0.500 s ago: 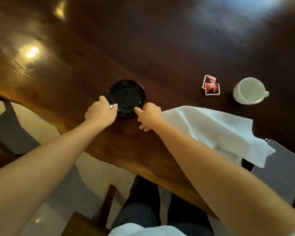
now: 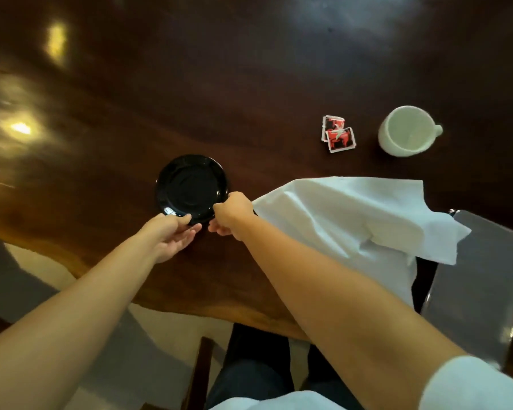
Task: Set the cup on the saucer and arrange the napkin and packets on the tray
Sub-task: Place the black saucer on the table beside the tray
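Observation:
A black saucer (image 2: 191,187) lies on the dark wooden table. My left hand (image 2: 172,235) is turned palm up and pinches the saucer's near rim, thumb on top. At the near right rim my right hand (image 2: 231,216) also grips the saucer. A crumpled white napkin (image 2: 338,214) lies to the right, partly under my right forearm. Two red packets (image 2: 338,134) overlap beyond the napkin. An empty white cup (image 2: 406,131) stands upright to their right, its handle pointing right. A grey tray (image 2: 486,276) lies at the right edge, with a corner of the napkin over it.
The wavy edge of the table (image 2: 190,309) runs just in front of my legs. A wooden chair part (image 2: 199,371) shows below it. The floor (image 2: 27,291) is visible at the lower left. Lamp glare marks the table's left side.
My left hand has slid from the saucer's left side to its near rim and turned palm up. The saucer seems slightly nearer me relative to the packets. My right hand stays at the rim.

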A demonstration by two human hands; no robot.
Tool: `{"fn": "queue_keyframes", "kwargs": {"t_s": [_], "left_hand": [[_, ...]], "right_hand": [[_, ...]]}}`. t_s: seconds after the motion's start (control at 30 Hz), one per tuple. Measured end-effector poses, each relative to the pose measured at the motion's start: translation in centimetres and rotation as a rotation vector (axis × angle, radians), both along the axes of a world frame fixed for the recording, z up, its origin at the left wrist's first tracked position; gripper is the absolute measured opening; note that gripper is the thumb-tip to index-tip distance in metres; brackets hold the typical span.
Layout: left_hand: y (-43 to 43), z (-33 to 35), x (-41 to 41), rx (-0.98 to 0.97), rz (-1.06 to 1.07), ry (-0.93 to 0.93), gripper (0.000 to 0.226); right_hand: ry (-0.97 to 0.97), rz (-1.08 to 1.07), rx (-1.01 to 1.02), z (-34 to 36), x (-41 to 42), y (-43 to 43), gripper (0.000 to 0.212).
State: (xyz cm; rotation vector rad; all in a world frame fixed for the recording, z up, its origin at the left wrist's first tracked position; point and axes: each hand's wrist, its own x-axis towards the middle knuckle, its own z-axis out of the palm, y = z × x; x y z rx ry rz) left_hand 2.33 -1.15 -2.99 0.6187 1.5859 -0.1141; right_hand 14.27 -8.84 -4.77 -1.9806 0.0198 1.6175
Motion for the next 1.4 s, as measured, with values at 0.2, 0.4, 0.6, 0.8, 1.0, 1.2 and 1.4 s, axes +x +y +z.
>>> {"fn": "queue_keyframes", "kwargs": {"t_s": [0.2,0.4,0.6,0.8,1.0,1.2,1.4], "left_hand": [[-3.1,2.2,2.1,0.023,-0.241,-0.006,0.037],[-9.7,5.1,6.3,0.006,-0.709,-0.060,0.026],[-16.9,5.4,9.5,0.020,-1.090,-0.050,0.027],[-23.1,5.0,10.7,0.056,-1.300,-0.063,0.025],[-27.2,4.2,11.3,0.117,-1.408,-0.088,0.023],[-29.4,1.8,11.5,0.138,-1.371,-0.046,0.015],[-29.4,-0.4,10.3,0.263,-1.220,0.002,0.027]], "right_hand": [[-0.018,-0.195,0.060,2.9,0.8,-6.4,0.016],[-0.021,-0.470,0.031,6.2,3.4,-17.1,0.016],[-0.057,-0.661,-0.051,6.8,3.3,-27.1,0.009],[-0.017,-0.860,-0.072,6.6,1.2,-33.8,0.012],[0.010,-0.994,-0.083,6.3,0.1,-38.1,0.019],[0.038,-1.000,-0.078,4.1,0.6,-40.1,0.011],[0.029,-0.883,-0.079,1.6,1.6,-38.3,0.009]]}}
